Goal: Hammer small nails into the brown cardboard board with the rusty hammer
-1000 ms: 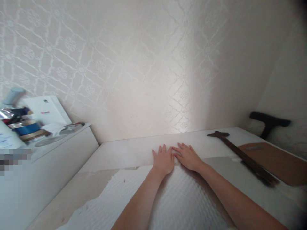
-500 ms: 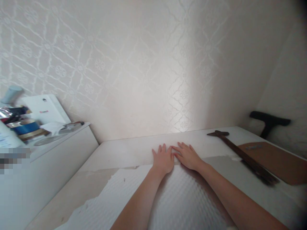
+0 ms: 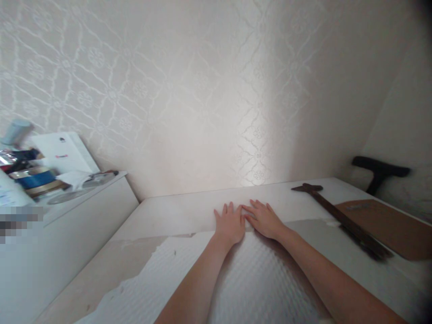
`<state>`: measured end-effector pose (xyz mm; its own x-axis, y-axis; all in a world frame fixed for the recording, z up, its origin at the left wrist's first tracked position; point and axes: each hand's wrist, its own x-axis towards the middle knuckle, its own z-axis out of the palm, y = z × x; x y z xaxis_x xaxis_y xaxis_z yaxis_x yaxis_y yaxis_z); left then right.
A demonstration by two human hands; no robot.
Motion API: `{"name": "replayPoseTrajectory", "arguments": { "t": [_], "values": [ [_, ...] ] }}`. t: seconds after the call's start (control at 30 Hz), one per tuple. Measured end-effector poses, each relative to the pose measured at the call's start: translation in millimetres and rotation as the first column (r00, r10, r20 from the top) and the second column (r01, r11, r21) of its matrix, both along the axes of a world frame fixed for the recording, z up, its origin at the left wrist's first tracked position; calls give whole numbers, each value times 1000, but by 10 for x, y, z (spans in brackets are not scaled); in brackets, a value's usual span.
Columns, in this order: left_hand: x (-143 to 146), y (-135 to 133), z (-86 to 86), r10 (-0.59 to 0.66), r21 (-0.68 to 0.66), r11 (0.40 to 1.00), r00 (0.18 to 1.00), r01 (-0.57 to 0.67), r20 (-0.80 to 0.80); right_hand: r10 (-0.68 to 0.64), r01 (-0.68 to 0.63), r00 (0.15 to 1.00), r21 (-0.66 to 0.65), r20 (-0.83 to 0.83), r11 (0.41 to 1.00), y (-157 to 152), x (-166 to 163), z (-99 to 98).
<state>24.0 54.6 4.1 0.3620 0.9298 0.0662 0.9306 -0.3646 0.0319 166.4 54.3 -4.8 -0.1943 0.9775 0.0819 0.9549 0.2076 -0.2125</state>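
My left hand (image 3: 230,223) lies flat with fingers stretched out at the far edge of a white textured sheet (image 3: 256,279) that covers part of the table (image 3: 168,211). Beside it, fingertips touching, my right hand (image 3: 264,219) also lies flat and open on the same edge. Neither hand holds anything. Both forearms reach forward over the sheet.
A dark long-handled tool (image 3: 337,218) lies on the table at the right, next to a brown board (image 3: 388,227). A black handle (image 3: 380,173) stands against the right wall. At the left a white cabinet (image 3: 67,216) carries tape rolls, a box and other clutter. Patterned wallpaper rises behind.
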Motion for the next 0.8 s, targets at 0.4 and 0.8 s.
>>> {"name": "replayPoseTrajectory", "arguments": {
  "t": [0.4,0.8],
  "values": [
    [-4,15,-26,-2,19,1000,1000,2,14,-3,2,1000,9,4,1000,5,-1,-19],
    [-3,3,-21,-3,20,1000,1000,2,23,5,-5,1000,27,13,1000,2,2,-20]
  ]
}}
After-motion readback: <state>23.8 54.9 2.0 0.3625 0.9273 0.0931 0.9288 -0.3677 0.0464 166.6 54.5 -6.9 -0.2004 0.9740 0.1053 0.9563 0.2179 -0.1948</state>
